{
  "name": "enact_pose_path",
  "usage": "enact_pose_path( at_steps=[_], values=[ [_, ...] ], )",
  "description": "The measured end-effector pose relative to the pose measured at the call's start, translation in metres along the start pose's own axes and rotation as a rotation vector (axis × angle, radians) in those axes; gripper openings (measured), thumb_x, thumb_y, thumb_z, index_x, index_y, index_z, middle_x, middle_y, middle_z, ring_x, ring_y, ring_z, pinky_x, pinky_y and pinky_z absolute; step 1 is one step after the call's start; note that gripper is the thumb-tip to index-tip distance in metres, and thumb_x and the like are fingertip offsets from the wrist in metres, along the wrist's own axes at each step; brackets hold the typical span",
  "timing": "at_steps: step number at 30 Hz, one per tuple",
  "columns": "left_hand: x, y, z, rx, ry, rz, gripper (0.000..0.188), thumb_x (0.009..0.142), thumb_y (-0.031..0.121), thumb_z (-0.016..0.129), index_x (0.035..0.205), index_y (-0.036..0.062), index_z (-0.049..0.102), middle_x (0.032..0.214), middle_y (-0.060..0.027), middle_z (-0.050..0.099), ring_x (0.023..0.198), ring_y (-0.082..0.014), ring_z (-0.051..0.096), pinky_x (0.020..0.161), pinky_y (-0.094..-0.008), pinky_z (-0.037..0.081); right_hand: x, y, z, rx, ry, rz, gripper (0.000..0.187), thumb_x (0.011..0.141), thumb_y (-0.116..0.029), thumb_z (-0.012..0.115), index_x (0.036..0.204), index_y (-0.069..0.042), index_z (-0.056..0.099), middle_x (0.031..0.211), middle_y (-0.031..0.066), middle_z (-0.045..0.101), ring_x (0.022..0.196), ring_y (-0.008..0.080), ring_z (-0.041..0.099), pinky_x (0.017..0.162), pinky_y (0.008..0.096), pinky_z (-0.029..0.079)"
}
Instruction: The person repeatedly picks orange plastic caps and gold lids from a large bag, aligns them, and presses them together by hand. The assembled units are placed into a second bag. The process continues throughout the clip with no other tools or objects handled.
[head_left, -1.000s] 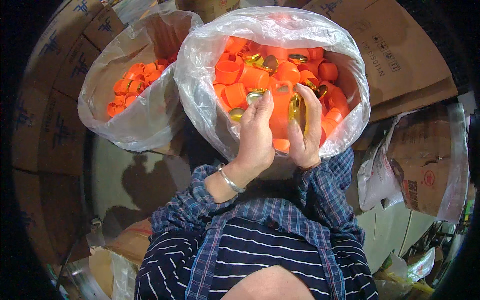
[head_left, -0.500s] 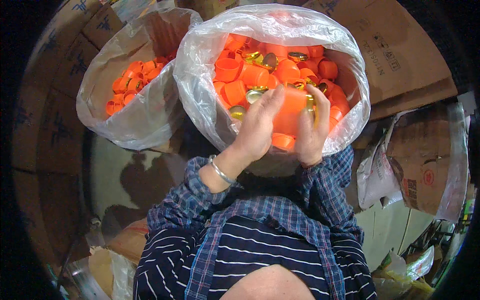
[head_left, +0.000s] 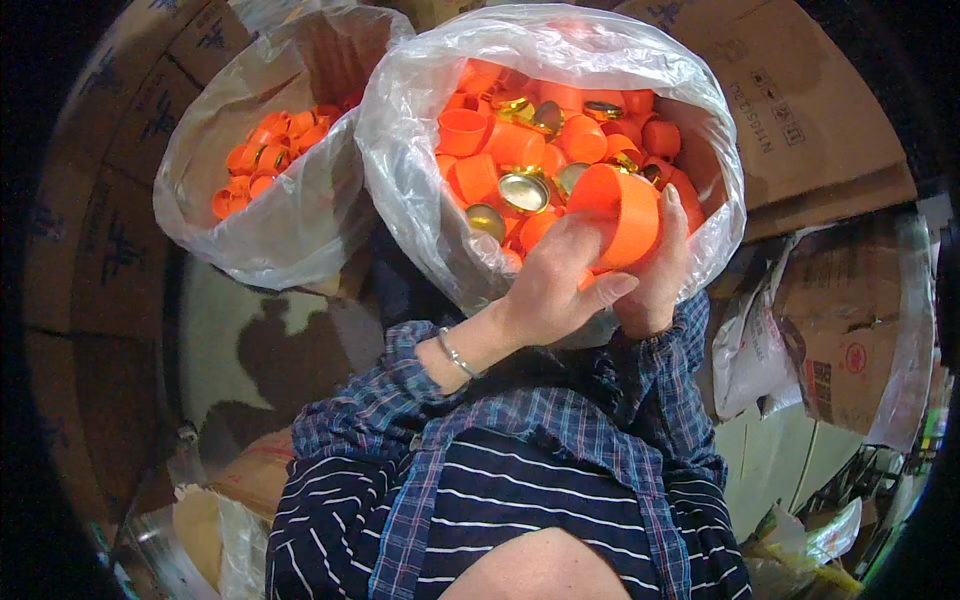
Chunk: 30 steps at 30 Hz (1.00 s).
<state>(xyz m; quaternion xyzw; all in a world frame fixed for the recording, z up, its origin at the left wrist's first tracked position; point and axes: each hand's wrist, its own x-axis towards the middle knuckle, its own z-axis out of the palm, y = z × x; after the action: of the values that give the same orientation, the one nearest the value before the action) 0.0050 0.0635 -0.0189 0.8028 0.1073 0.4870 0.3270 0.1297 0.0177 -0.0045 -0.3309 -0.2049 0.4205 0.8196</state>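
Note:
Both hands grip one orange plastic cap [head_left: 622, 212] over the near rim of a clear plastic bag [head_left: 400, 150]. My left hand [head_left: 556, 290] wraps it from below and the left, my right hand [head_left: 657, 278] holds it from the right. The bag is full of several orange caps [head_left: 500, 145] mixed with round gold metal liners [head_left: 524, 192]. A thin bracelet [head_left: 456, 354] sits on my left wrist.
A second clear bag [head_left: 280, 225] at the left holds several more orange caps [head_left: 262, 160]. Flattened brown cardboard [head_left: 800, 110] lies behind and to the right. More cardboard boxes [head_left: 845, 350] and plastic wrap stand at the right.
My hands have lifted out of the pile of caps and drawn back toward me, now holding a single orange cap tilted on its side.

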Motion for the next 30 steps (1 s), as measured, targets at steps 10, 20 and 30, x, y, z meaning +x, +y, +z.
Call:
enact_pose_path(
  at_steps=[10, 20, 30],
  values=[
    [-0.006, -0.012, -0.01, -1.378, 0.247, -0.961, 0.04, 0.109, 0.03, 0.038, 0.134, 0.0016, 0.051, 0.128, -0.0107, 0.061, 0.117, -0.0222, 0.061, 0.104, -0.0382, 0.049, -0.017, 0.007, -0.004, -1.411, -0.255, -0.926, 0.054, 0.073, -0.019, 0.079, 0.119, 0.003, 0.062, 0.117, 0.0214, 0.057, 0.107, 0.0372, 0.056, 0.094, 0.0443, 0.046],
    [0.008, -0.011, -0.038, -1.175, 0.255, -0.79, 0.04, 0.108, 0.031, 0.045, 0.135, 0.0017, 0.049, 0.126, -0.0074, 0.059, 0.116, -0.0137, 0.058, 0.1, -0.0309, 0.048, 0.019, 0.01, 0.027, -1.139, -0.329, -0.753, 0.034, 0.081, -0.009, 0.07, 0.113, 0.002, 0.065, 0.107, 0.0171, 0.063, 0.095, 0.0276, 0.063, 0.084, 0.0341, 0.05],
    [0.001, -0.012, -0.05, -1.035, 0.538, -0.682, 0.037, 0.108, 0.033, 0.046, 0.122, 0.0023, 0.061, 0.117, -0.0052, 0.063, 0.107, -0.0138, 0.061, 0.094, -0.0286, 0.049, 0.025, 0.049, 0.057, -1.19, -0.272, -0.917, 0.034, 0.082, -0.015, 0.073, 0.11, 0.003, 0.062, 0.107, 0.0185, 0.061, 0.098, 0.0331, 0.06, 0.086, 0.0406, 0.049]
  ],
)
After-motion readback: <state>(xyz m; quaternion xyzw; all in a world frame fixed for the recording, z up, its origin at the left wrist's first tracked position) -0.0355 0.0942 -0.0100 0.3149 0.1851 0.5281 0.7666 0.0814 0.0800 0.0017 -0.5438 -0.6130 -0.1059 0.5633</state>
